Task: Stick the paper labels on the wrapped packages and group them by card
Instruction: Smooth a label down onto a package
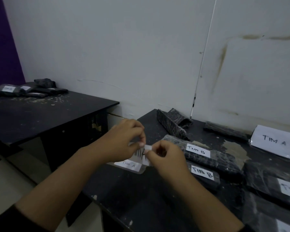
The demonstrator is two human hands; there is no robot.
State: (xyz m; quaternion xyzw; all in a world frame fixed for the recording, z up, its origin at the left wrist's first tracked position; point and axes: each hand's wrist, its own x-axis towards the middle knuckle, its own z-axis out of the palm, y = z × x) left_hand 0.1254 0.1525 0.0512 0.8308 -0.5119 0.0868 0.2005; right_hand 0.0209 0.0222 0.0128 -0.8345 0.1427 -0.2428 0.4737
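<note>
My left hand [124, 139] has its fingers curled in, with thumb and forefinger pinching the upper edge of a paper label [141, 154]. My right hand [166, 156] is curled the same way, its thumb and forefinger nipped on a small white tab [147, 147] at the label's top corner. Whether that tab is tape or backing I cannot tell. The label hangs between my two hands, above the table, and its dark handwriting is too blurred to read.

Just under my hands a loose TIM A label [129, 164] lies flat on something glossy at the left edge of the black table [132, 203].

To my right two wrapped packages lie side by side, each with a white label reading TIM B: the farther one [208, 156] and the nearer one [206, 176]. Further right is another labelled package [266, 181], cut off by the frame edge. Behind these, near the wall, two unlabelled packages [172, 124] lean on each other, and a third [224, 129] lies along the wall. The TIM A card [274, 141] stands propped at the far right.

Well off to my left is a second black table [40, 114], holding a cluster of labelled packages [23, 91] at its far corner.
</note>
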